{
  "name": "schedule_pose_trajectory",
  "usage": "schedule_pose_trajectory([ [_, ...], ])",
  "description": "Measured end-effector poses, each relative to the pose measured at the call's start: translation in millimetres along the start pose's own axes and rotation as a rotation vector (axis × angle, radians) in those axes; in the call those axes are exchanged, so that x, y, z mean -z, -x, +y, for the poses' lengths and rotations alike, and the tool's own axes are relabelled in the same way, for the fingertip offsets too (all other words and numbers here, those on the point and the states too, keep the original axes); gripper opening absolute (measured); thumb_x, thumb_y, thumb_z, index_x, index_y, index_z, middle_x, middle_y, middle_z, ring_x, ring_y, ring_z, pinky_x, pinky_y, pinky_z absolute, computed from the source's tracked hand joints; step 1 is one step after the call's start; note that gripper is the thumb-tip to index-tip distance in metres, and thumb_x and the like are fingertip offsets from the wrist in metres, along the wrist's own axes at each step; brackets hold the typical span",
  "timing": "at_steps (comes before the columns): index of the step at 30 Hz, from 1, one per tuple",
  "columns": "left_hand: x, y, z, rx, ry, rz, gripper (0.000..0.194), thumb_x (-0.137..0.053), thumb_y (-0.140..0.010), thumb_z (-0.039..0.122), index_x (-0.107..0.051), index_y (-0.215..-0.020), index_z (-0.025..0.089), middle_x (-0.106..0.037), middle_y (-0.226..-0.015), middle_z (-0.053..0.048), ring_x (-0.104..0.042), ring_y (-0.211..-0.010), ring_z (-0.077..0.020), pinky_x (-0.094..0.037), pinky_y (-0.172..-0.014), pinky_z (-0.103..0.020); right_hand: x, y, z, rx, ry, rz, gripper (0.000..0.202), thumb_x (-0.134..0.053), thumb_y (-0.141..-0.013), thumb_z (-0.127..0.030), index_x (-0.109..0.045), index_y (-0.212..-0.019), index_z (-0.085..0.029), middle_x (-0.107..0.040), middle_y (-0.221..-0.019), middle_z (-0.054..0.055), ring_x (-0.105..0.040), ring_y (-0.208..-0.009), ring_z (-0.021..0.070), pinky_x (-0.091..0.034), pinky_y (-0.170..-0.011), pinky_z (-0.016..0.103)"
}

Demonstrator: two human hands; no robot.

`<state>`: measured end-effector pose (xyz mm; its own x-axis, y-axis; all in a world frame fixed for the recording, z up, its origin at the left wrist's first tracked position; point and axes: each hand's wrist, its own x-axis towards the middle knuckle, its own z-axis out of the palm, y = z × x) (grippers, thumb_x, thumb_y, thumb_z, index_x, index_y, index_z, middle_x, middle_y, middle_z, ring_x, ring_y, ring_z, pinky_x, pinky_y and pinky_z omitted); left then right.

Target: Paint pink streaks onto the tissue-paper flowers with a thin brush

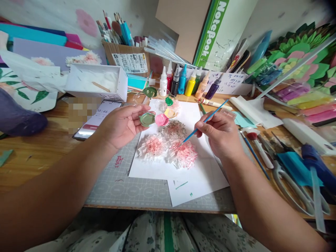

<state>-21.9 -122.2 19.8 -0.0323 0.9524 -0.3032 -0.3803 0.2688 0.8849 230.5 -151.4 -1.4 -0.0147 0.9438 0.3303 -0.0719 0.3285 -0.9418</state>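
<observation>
My left hand [122, 125] grips the near left edge of a clear plastic paint palette [140, 99], its round wells holding olive, pink, yellowish and green paint. In my right hand [219, 131], a thin blue paintbrush [191, 134] slants down, its tip at the pink-tinted paper flower [183, 153] at front right. Beside that flower lies a white one with a pink centre [153, 146]. Behind them is a dark-speckled flower [173, 130], and another pale one lies partly hidden by the palette. White paper sheets [202, 168] lie beneath the flowers.
A grey cutting mat [112, 189] lies under the sheets. Several paint bottles [190, 83] line the back. At left are a phone [97, 117] and a white box [96, 82]. Scissors [292, 185], brushes and a blue glue gun [316, 164] lie at right.
</observation>
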Motion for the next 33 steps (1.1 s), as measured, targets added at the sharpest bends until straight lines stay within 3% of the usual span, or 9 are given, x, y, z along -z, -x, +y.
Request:
schedule_pose_trajectory([
  [15,0.7,-0.4,-0.8,0.006,0.005,-0.013,0.012,-0.068,-0.080,0.020,-0.077,-0.079,0.011,-0.073,-0.073,-0.004,-0.067,-0.063,-0.0136,-0.051,-0.054,-0.024,-10.6,1.9,-4.6,-0.102,0.076,-0.057,0.045,-0.089,-0.063,-0.057,-0.062,-0.066,-0.021,-0.061,-0.055,-0.004,-0.056,-0.050,0.0103,-0.047,-0.048,0.024],
  [33,-2.4,4.2,2.2,0.003,0.022,-0.012,0.009,-0.069,-0.080,0.017,-0.076,-0.078,0.012,-0.075,-0.075,-0.005,-0.068,-0.065,-0.0141,-0.052,-0.055,-0.023,-10.0,3.0,-2.0,-0.065,0.055,-0.064,0.039,-0.090,-0.068,-0.050,-0.063,-0.068,-0.021,-0.063,-0.057,-0.004,-0.058,-0.050,0.0099,-0.048,-0.048,0.023],
])
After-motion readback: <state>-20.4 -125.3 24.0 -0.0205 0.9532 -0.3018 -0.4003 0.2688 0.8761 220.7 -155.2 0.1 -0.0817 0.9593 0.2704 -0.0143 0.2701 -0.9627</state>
